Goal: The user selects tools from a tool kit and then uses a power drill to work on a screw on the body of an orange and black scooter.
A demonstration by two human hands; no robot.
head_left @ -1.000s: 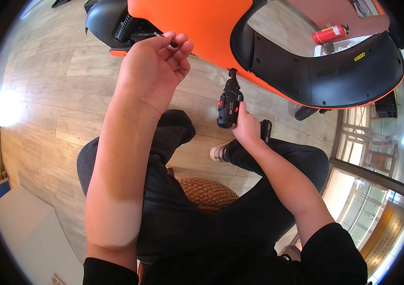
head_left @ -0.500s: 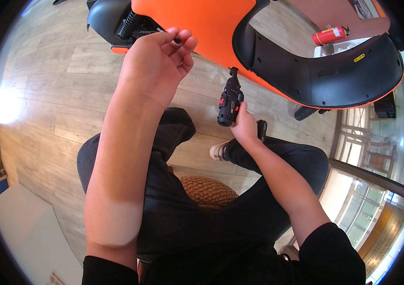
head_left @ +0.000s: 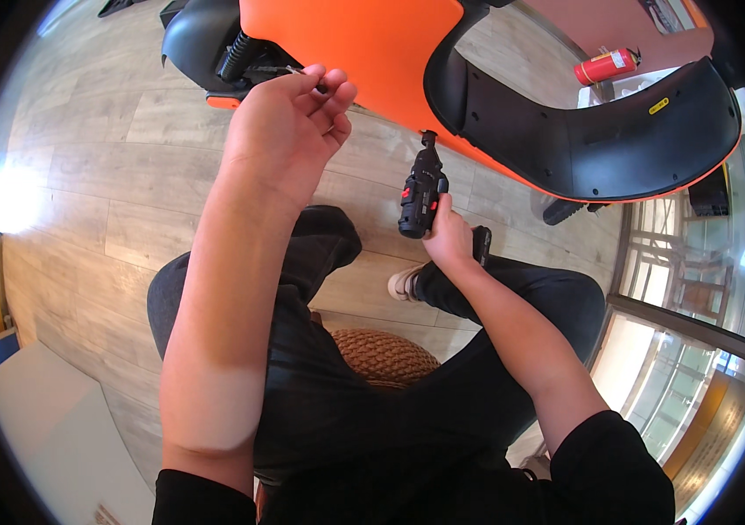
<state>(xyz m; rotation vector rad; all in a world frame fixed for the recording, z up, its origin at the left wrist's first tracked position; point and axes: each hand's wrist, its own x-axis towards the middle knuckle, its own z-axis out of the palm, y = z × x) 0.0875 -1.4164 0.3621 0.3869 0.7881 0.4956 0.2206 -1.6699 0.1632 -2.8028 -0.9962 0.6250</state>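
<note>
My right hand is wrapped round the grip of a black cordless drill with red details. Its nose points away from me, close to the lower edge of an orange body panel on a scooter. Raised at the left, my left hand has its palm turned up and its fingers curled, pinching a small dark piece, too small to name. Just beyond those fingers are the scooter's black coil spring and dark fender.
The scooter's black curved inner panel spreads across the upper right. Behind it a red fire extinguisher stands near the wall. Below me is a woven stool between my legs. Glass panes run along the right, and a pale board lies lower left.
My left hand has shifted very slightly left and down, still pinching the small piece. The drill has dropped a little in the picture. The view has tilted slightly.
</note>
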